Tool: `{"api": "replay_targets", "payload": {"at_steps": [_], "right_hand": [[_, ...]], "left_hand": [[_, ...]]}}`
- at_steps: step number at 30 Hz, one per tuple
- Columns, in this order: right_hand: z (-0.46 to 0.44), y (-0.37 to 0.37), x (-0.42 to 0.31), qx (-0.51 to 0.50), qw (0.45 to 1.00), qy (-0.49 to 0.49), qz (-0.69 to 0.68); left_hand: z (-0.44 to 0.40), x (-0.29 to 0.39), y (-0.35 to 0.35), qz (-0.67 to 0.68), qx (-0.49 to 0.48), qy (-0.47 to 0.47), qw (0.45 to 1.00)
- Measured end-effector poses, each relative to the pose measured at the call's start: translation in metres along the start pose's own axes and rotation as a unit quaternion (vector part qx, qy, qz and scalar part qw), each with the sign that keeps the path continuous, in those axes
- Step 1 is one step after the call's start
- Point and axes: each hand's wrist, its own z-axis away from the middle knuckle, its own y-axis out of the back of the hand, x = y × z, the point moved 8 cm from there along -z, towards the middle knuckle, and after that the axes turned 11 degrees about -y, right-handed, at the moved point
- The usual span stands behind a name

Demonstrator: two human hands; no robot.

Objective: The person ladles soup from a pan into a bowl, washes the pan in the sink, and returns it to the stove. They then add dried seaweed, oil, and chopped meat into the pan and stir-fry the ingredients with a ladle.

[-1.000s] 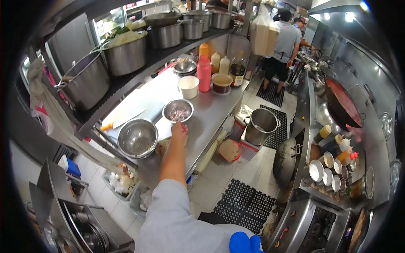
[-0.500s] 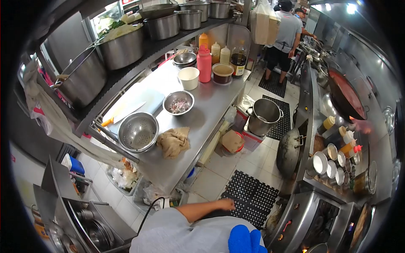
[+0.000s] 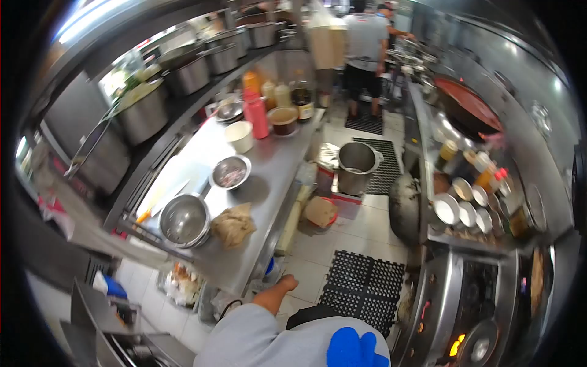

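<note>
My left hand (image 3: pixel 287 282) hangs low beside the front edge of the steel counter (image 3: pixel 260 205), over the floor. Its fingers are curled closed, with nothing visible in them, and it touches nothing. My right hand is out of sight. On the counter, a small steel bowl (image 3: pixel 230 172) holds chopped pinkish pieces. Nearer stands an empty-looking steel colander (image 3: pixel 184 220), with a crumpled brown cloth (image 3: pixel 233 226) to its right. A knife with an orange handle (image 3: pixel 144 216) lies on a pale cutting board (image 3: pixel 177 177).
Beyond the bowl are a white tub (image 3: pixel 239 137), a red bottle (image 3: pixel 255 114) and several sauce containers. A large pot (image 3: pixel 359 160) stands in the aisle near black mats (image 3: pixel 361 287). Flames (image 3: pixel 457 344) show at the stove, right. Another person (image 3: pixel 365 46) stands far down the aisle.
My left hand has drawn back from the small bowl's rim to beside my body. The view has turned, shifting the counter left and down; flames now show more clearly at lower right.
</note>
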Motion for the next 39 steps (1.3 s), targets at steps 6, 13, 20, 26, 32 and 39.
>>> {"api": "replay_targets", "payload": {"at_steps": [6,13,20,26,32,39], "right_hand": [[0.031,-0.021,0.006,-0.023,0.998,0.027,-0.059],[-0.011,0.039,-0.014,0.023,0.999,0.032,0.005],[0.056,0.019,-0.044,0.138,0.979,-0.059,0.135],[0.105,0.062,-0.096,0.218,0.879,-0.045,0.421],[0.083,0.066,-0.103,0.296,0.816,0.014,0.496],[0.077,0.095,-0.098,0.095,0.954,-0.109,0.261]], "left_hand": [[0.040,0.055,-0.048,-0.088,-0.135,-0.147,0.976],[0.072,0.107,-0.100,-0.012,-0.157,-0.173,0.972],[0.057,0.137,-0.065,0.008,-0.187,-0.141,0.972],[0.027,0.132,-0.085,0.212,-0.149,-0.014,0.966],[0.074,0.236,-0.136,0.020,-0.230,-0.144,0.962],[0.108,0.319,-0.164,0.025,-0.196,-0.236,0.952]]}}
